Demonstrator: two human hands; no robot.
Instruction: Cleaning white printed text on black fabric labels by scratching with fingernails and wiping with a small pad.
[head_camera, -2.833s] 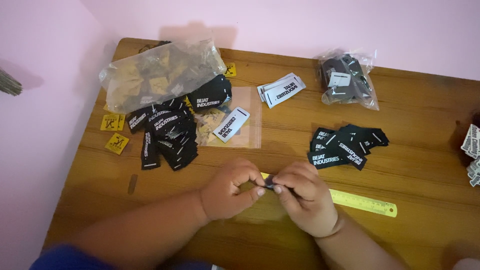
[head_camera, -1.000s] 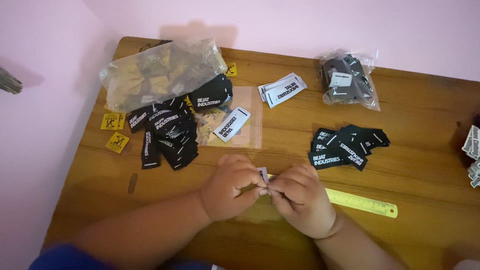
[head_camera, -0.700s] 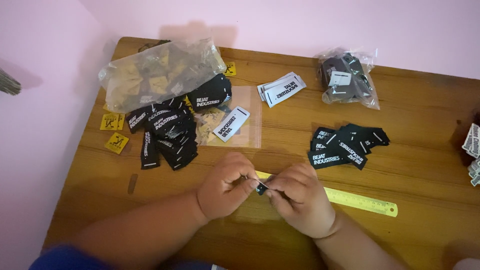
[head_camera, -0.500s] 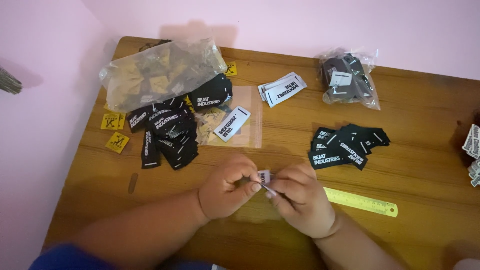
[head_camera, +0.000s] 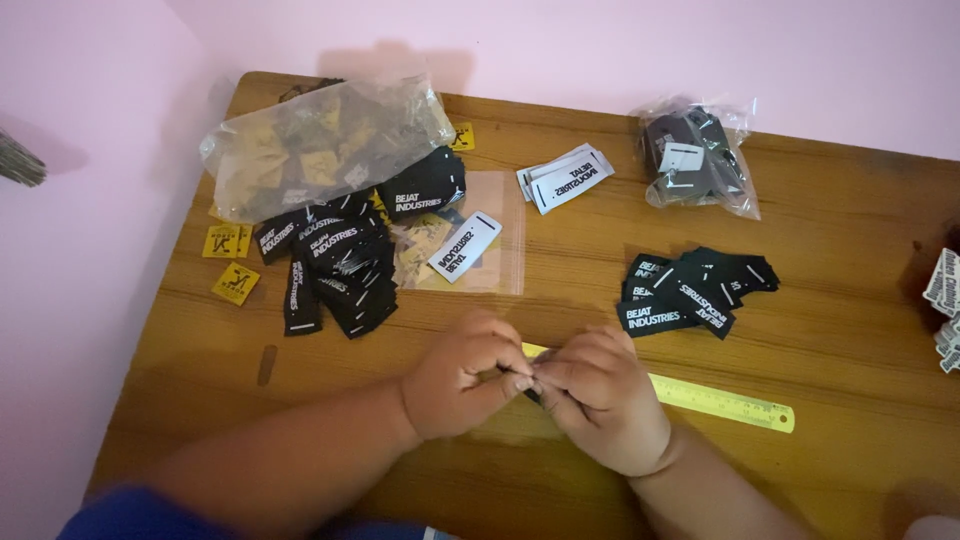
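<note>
Left hand (head_camera: 462, 375): fingers curled tight, pinching a small black woven label (head_camera: 528, 386), mostly hidden. Right hand (head_camera: 600, 395): fingers closed on the same label, fingertips meeting the left's. Location: above the wooden table (head_camera: 850, 310), over the near end of a yellow plastic ruler (head_camera: 720, 400). Loose black labels (head_camera: 690, 290) lie beyond.

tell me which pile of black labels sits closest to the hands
The small pile of black labels just above the yellow ruler, right of the hands; the bigger pile lies farther left.

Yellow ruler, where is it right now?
Head view: the yellow ruler lies flat on the wooden table, near edge, its left end hidden under the right hand, below the black labels.
</note>
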